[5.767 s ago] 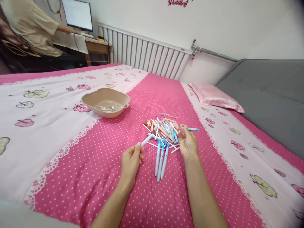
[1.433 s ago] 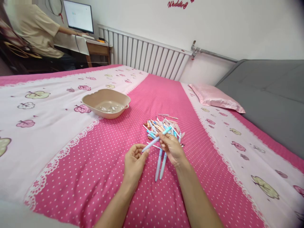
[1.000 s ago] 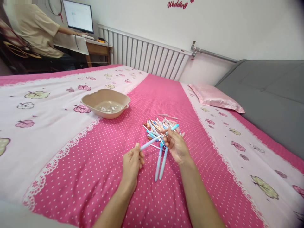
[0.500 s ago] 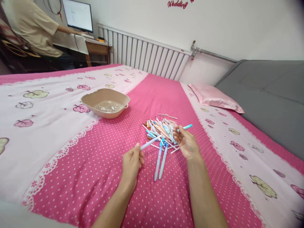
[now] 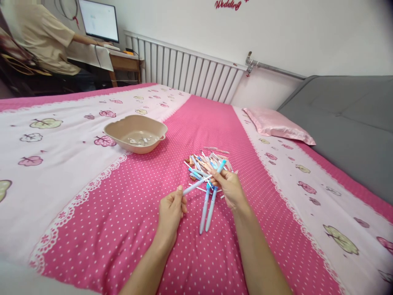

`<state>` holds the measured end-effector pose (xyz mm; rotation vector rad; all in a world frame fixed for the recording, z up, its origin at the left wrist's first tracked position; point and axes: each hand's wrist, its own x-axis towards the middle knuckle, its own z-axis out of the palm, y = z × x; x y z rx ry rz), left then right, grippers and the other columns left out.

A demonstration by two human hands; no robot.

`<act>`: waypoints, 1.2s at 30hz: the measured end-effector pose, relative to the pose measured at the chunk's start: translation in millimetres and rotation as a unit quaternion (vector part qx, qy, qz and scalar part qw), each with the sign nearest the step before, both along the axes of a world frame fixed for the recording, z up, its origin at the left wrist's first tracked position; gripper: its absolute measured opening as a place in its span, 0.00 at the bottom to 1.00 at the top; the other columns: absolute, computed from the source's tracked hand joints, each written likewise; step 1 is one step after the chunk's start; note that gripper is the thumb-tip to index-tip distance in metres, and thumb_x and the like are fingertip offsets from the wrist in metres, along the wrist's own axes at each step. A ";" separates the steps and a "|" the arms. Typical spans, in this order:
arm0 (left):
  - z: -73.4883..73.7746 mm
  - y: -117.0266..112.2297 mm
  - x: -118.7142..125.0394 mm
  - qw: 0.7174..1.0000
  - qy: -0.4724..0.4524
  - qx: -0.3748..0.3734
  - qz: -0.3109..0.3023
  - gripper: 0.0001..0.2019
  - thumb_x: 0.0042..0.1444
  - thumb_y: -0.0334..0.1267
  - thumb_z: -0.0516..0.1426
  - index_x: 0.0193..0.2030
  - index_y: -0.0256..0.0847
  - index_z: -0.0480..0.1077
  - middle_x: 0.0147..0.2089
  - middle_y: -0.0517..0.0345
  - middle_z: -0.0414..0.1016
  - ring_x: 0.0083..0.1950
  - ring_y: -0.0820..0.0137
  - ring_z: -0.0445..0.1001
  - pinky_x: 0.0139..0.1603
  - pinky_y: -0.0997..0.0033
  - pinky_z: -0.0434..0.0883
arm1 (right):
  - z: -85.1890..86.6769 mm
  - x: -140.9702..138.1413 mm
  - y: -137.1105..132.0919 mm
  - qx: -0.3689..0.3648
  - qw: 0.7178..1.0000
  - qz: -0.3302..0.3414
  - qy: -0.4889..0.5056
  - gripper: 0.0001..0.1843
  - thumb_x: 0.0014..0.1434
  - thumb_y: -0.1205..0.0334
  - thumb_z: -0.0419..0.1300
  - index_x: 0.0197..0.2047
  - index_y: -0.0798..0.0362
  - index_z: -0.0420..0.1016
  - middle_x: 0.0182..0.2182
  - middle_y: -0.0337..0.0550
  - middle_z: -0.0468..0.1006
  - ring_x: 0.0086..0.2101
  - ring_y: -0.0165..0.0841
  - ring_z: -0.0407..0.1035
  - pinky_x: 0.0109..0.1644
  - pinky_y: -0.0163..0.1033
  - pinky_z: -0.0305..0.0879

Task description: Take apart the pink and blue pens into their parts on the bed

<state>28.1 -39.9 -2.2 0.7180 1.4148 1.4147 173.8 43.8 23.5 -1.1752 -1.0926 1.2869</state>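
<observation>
My left hand (image 5: 172, 207) is closed around the lower end of a pale lavender pen barrel (image 5: 190, 188), a thin white refill poking out of its upper end. Pinched in my right hand (image 5: 230, 187) is a blue pen barrel (image 5: 221, 165), its bright tip pointing up and away. The refill's end reaches my right fingertips; whether it enters the blue barrel is hidden. Just beyond my hands lies a loose pile of pen parts (image 5: 196, 168) in blue, white, pink and brown. Two pens with blue tops (image 5: 204, 213) lie side by side between my wrists.
A beige basin (image 5: 118, 137) with small white pieces inside stands on the pink dotted bedspread (image 5: 123, 221), left of the pile. At the far right are a pink pillow (image 5: 276, 125) and a grey headboard (image 5: 344, 123). A person (image 5: 55, 37) sits at a desk by a monitor (image 5: 98, 20).
My right hand has moved left with the blue barrel, turning it more upright and bringing it to the refill's end. The left hand has barely moved.
</observation>
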 end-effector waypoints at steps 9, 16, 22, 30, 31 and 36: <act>-6.1 1.1 -0.5 1.000 0.010 0.001 0.012 0.23 0.48 0.58 0.54 0.22 0.36 0.65 0.14 0.62 0.63 0.15 0.79 0.55 0.17 0.79 0.52 | -20.0 38.0 31.2 0.028 0.964 -0.249 0.084 0.17 0.33 0.54 0.70 0.25 0.56 0.74 0.22 0.37 0.75 0.23 0.25 0.69 0.26 0.29 0.66; -6.8 1.8 -0.5 1.000 0.020 0.023 0.000 0.21 0.50 0.55 0.54 0.26 0.35 0.66 0.17 0.62 0.66 0.15 0.80 0.54 0.18 0.80 0.52 | -11.4 25.1 18.8 0.065 0.974 -0.209 -0.063 0.22 0.41 0.48 0.65 0.32 0.58 0.77 0.25 0.41 0.76 0.25 0.28 0.67 0.26 0.32 0.61; -0.8 0.6 1.1 0.999 -0.011 0.051 -0.007 0.19 0.47 0.53 0.58 0.30 0.36 0.67 0.20 0.63 0.68 0.16 0.81 0.53 0.18 0.81 0.52 | 2.7 -12.2 -14.0 -0.005 0.975 0.169 -0.144 0.20 0.45 0.46 0.62 0.19 0.56 0.72 0.11 0.30 0.60 0.15 0.22 0.51 0.20 0.30 0.47; -0.1 0.9 2.6 0.997 0.035 0.058 -0.042 0.20 0.45 0.54 0.59 0.24 0.35 0.70 0.18 0.60 0.68 0.17 0.78 0.57 0.19 0.78 0.55 | -7.2 -31.8 -22.8 -0.002 0.970 0.240 -0.037 0.18 0.48 0.48 0.62 0.33 0.56 0.77 0.21 0.34 0.69 0.21 0.22 0.56 0.25 0.29 0.52; -2.6 1.5 2.5 0.996 0.040 0.060 -0.049 0.20 0.45 0.54 0.59 0.24 0.35 0.70 0.18 0.60 0.68 0.17 0.78 0.58 0.20 0.78 0.56 | -7.0 -31.7 -22.8 -0.008 0.968 0.249 -0.033 0.18 0.48 0.49 0.62 0.33 0.56 0.78 0.22 0.35 0.70 0.21 0.22 0.57 0.25 0.28 0.52; -16.4 2.4 2.6 0.986 0.141 0.068 -0.065 0.18 0.47 0.51 0.58 0.34 0.36 0.72 0.23 0.58 0.70 0.22 0.73 0.64 0.24 0.76 0.59 | -7.9 -20.3 -11.8 -0.034 0.983 0.174 -0.052 0.21 0.48 0.46 0.60 0.35 0.56 0.75 0.24 0.40 0.75 0.18 0.23 0.60 0.18 0.28 0.49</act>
